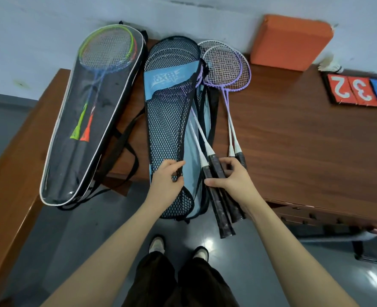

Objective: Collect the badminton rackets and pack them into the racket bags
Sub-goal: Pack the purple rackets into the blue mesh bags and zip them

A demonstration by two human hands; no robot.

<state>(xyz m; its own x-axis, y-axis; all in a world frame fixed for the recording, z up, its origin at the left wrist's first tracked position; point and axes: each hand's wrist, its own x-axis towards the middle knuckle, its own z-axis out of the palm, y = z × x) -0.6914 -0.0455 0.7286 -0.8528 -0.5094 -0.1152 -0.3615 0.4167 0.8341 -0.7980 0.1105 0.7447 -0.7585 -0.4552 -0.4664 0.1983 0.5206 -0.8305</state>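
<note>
Tabletop (294, 138) of reddish-brown wood fills the middle and right of the frame, carrying everything. At upper left lies a long black racket bag with a clear plastic front (90, 120), two rackets already inside it, one with a green and one with an orange cone. Beside it, at centre, lies the blue racket bag with a black mesh front (172, 120), its lower end hanging over the near edge. Just right of that, two purple-framed badminton rackets (225, 67) lie loose on the wood, not yet packed.

The left hand (165, 185) pinches the edge of the mesh, fingers curled round it, seemingly holding the opening apart. The right hand (229, 180) grips the black handles of another two purple rackets with white shafts (214, 173); their heads appear to be tucked under the mesh near the top of the bag, the handles jutting past the bag's side toward the lower centre.

To do this well, I'd judge the mesh should be held up and away so the string beds don't snag, and the pair pushed in together along the bag's length until the handles clear the opening.

Smaller things at upper right: an orange cushioned block (291, 41), a flip scoreboard with red and blue number cards (360, 89), and a white shuttlecock (330, 65).
</note>
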